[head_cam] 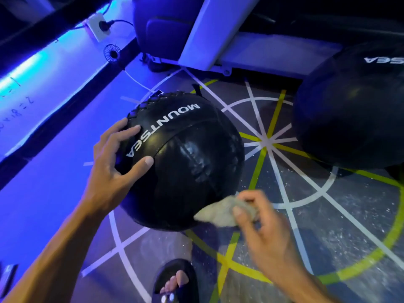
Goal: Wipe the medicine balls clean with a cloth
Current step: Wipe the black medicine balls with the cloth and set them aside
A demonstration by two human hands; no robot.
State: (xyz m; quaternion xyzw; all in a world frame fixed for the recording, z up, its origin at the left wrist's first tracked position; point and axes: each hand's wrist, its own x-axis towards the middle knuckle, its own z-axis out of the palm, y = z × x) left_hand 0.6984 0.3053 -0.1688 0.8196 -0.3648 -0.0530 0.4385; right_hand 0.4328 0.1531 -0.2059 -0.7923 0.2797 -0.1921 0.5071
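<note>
Resting on the marked floor (328, 226) at centre, the near medicine ball (181, 162) is steadied by the left hand (113, 162), fingers spread flat at its 9 o'clock. The right hand (260, 224) grips a crumpled cloth (220, 212) against its 5 o'clock. A second medicine ball (352, 114) sits at 2 o'clock.
</note>
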